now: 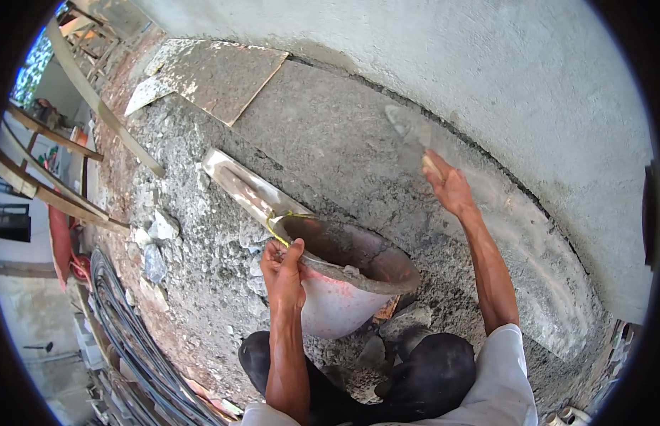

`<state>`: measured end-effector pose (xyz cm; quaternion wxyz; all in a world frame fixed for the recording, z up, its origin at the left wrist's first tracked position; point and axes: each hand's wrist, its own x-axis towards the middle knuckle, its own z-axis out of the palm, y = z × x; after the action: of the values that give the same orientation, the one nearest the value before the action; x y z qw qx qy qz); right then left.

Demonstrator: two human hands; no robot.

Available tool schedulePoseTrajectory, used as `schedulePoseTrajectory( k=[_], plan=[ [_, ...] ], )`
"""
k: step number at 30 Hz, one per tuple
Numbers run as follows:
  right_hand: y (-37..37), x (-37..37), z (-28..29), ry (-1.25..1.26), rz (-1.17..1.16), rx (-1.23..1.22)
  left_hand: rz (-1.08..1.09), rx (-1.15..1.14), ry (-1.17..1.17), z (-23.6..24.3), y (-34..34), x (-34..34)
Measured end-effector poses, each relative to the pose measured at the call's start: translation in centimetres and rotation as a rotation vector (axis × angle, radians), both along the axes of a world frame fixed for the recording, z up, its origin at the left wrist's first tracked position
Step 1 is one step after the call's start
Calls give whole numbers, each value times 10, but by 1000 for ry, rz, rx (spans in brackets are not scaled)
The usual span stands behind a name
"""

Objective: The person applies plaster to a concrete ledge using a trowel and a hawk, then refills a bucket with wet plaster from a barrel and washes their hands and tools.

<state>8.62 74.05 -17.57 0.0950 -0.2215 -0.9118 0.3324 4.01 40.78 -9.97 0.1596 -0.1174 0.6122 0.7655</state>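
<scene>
Bucket: a pink-red plastic bucket point(344, 298) crusted with grey mortar, wet mortar inside; it stands tilted on rough mortar-strewn ground point(202, 284), mouth facing up and toward the wall, just ahead of the person's knees.
Straightedge: a long metal bar point(248, 188) smeared with mortar lies flat beyond the bucket, its long axis running from the bucket rim away to the upper left.
Trowel: a flat metal blade point(408, 128) coated grey, held against the fresh screed at the foot of the plastered wall point(486, 71); the blade points up and to the left, away from the wrist.
Left hand: the left hand point(282, 266) is closed over the bucket's near rim, thumb inside.
Right hand: the right hand point(449, 186) is wrapped around the trowel handle, arm stretched forward, well apart from the bucket.
</scene>
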Motion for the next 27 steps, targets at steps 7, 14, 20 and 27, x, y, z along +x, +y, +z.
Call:
schedulePoseTrajectory(
  k=[7, 14, 20, 27],
  plan=[
    [2, -102, -3, -185, 273, -208, 48, 45, 21, -14, -4, -3],
    [10, -195, 21, -26, 374, 481, 148, -46, -3, -13, 6, -12],
    [-28, -326, -10, -16, 287, 526, 179, -12, -11, -22, 11, -16],
    [27, -200, 27, -356, 853, 632, 160, 55, -9, -34, 4, -25]
  ],
)
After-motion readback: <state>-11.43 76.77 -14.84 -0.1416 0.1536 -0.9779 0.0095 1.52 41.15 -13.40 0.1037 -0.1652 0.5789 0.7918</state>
